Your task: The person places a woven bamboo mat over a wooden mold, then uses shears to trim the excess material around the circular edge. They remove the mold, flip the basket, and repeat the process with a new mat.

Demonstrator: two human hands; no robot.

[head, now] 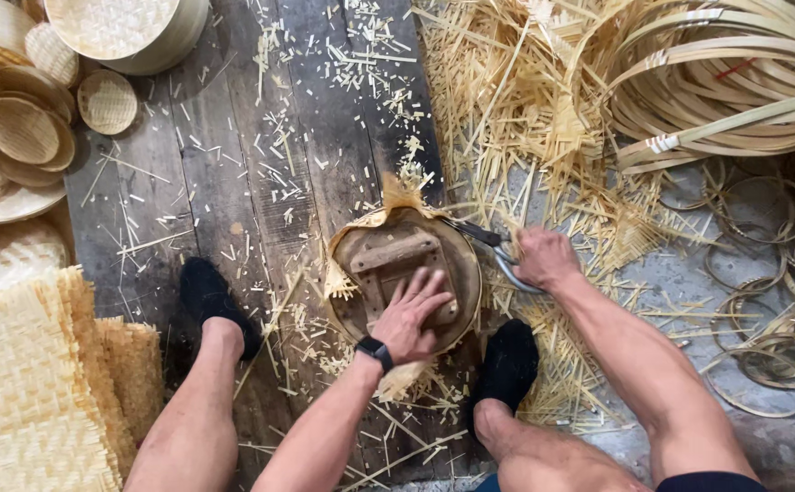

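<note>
My left hand (413, 316), with a dark watch on the wrist, presses flat with fingers spread on a round wooden form (388, 255) that lies on the floor over a woven bamboo piece whose frayed edge (399, 195) sticks out around it. My right hand (543, 258) grips a pair of scissors (487, 240), the dark blades pointing left at the upper right rim of the form. Both of my feet in black shoes (212, 301) rest on either side of the form.
Dark floor planks (224, 164) are strewn with bamboo trimmings. Finished woven baskets (24, 128) pile at the upper left, flat woven mats (33, 383) at the lower left. Loose strips (516, 100) and coiled bamboo hoops (734, 82) fill the upper right; small rings (771, 337) lie at right.
</note>
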